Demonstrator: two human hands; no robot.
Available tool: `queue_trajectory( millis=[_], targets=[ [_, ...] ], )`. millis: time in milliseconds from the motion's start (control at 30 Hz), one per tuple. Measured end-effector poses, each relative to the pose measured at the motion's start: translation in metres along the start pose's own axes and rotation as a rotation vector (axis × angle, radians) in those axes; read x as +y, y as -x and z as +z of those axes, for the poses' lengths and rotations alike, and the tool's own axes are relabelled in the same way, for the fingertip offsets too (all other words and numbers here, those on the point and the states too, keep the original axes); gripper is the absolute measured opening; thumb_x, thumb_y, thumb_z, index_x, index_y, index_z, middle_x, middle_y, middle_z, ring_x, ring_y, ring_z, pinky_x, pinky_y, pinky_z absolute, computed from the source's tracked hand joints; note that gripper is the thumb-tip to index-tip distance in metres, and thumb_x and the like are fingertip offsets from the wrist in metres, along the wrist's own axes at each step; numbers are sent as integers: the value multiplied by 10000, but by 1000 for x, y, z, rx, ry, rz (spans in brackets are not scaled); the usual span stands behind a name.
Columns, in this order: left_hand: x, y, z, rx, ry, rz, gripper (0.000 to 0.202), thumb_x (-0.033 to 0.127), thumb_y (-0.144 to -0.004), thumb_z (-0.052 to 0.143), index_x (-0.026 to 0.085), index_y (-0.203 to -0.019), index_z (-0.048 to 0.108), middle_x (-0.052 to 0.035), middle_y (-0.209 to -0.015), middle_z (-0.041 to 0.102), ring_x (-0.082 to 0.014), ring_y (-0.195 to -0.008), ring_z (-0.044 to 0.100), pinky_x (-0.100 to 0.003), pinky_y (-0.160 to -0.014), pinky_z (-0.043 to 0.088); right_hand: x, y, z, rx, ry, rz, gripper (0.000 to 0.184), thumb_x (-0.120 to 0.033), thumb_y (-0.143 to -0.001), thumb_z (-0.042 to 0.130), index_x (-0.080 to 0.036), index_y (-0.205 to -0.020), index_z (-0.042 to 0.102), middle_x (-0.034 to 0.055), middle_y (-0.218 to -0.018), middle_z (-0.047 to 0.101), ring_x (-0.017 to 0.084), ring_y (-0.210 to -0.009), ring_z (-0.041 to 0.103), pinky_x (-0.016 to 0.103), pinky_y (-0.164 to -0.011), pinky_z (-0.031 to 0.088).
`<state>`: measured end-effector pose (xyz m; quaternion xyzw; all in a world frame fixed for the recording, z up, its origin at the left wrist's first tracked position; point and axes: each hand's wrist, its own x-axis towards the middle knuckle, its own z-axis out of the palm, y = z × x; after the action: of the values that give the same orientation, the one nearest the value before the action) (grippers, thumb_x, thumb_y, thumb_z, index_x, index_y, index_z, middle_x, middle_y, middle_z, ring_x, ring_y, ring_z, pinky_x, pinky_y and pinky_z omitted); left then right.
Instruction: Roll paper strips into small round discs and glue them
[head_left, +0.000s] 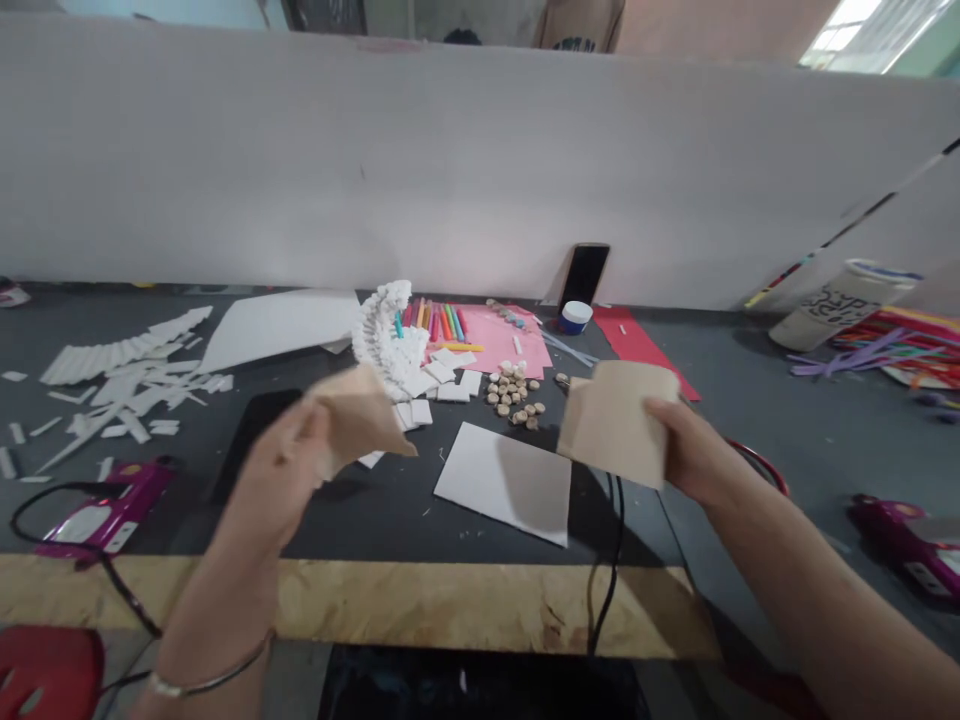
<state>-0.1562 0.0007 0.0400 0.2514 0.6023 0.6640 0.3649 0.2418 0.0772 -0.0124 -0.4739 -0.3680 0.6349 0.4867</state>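
My left hand (281, 470) is closed on a crumpled piece of brown paper (365, 418), raised above the dark table and slightly blurred. On the other side, my right hand (694, 450) pinches the edge of a curved tan piece of card or paper (619, 415); which of the two it is, I cannot tell. Between and below the hands lies a white rectangular board (499, 490). Behind it are several small round brown pieces (517, 395) and a heap of white squares (448, 388). A frilly white bundle (381, 335) stands beside the squares.
White strips (135, 385) lie scattered at left near a magenta device (112, 510) with a cable. Colored sticks (435, 320) rest on pink paper (502, 340). Farther back are a phone (585, 272) and a small tub (576, 316). A printed cup (832, 305) leans at right.
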Motion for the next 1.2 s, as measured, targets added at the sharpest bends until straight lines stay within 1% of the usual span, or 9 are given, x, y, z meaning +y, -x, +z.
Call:
queue_trajectory(
  millis=[133, 300, 467, 633, 733, 833, 967, 1100, 1200],
  targets=[
    [-25, 10, 30, -189, -76, 101, 315, 392, -796, 705, 180, -1028, 720, -86, -1091, 728, -247, -1180, 602, -293, -1045, 435, -18, -77, 72, 33, 260, -207, 800, -341, -639, 795, -367, -1339, 410, 25, -1198, 646, 273, -1014, 655, 511, -870, 557],
    [-42, 16, 40, 21, 256, -325, 259, 278, -836, 674, 167, -1069, 701, -117, -1024, 744, -245, -1114, 651, -346, -995, 498, -17, -191, 134, 111, 570, -355, 1048, -421, -645, 765, -234, -1487, 170, 138, -1319, 547, 304, -1143, 578, 511, -972, 481],
    [-53, 22, 28, -54, 421, -546, 299, 215, -878, 606, 145, -1163, 659, -143, -1149, 706, -226, -1118, 653, -323, -993, 514, -1, -258, 163, 116, 890, -620, 1089, -357, -645, 757, -64, -1496, 145, 240, -1423, 423, 341, -1292, 447, 453, -1086, 345],
    [-60, 26, 28, -98, 438, -559, 368, 136, -822, 634, 140, -1190, 643, -133, -1159, 702, -245, -1127, 646, -337, -1007, 506, -1, -280, 174, 148, 990, -582, 1019, -390, -719, 704, -28, -1491, 145, 289, -1442, 378, 387, -1335, 383, 508, -1108, 273],
    [-66, 23, 38, -192, 451, -467, 468, 155, -765, 687, 163, -1227, 616, -121, -1179, 695, -262, -1129, 641, -358, -1007, 500, -13, -271, 166, 129, 1039, -580, 987, -406, -727, 707, -72, -1492, 182, 268, -1449, 380, 392, -1340, 371, 565, -1101, 260],
    [-72, 19, 55, -239, 459, -362, 556, 152, -715, 715, 221, -1252, 585, -80, -1180, 697, -236, -1099, 653, -337, -975, 506, -27, -236, 133, 65, 1078, -599, 811, -390, -759, 684, -149, -1449, 332, 199, -1414, 453, 320, -1252, 482, 484, -1033, 387],
    [-79, 15, 89, -259, 442, -321, 523, 108, -680, 691, 250, -1177, 608, -31, -1105, 718, -182, -999, 680, -270, -863, 527, -37, -142, 53, -76, 1152, -573, 358, -458, -853, 562, -198, -1080, 657, 76, -999, 696, 205, -839, 642, 330, -741, 504],
    [-88, 14, 127, -323, 398, -328, 311, 197, -695, 701, 193, -996, 619, -31, -890, 724, -171, -793, 689, -266, -706, 533, -26, -40, -23, 5, 1296, -392, 376, -537, -872, 495, -209, -857, 679, 22, -684, 665, 157, -603, 585, 258, -537, 409],
    [-98, 6, 150, -341, 313, -220, 226, 219, -707, 661, 180, -922, 600, -26, -814, 696, -173, -751, 673, -280, -686, 527, -7, 6, -56, 114, 1372, -315, 375, -516, -867, 486, -203, -744, 653, 25, -627, 647, 150, -556, 558, 251, -506, 362]
  ],
)
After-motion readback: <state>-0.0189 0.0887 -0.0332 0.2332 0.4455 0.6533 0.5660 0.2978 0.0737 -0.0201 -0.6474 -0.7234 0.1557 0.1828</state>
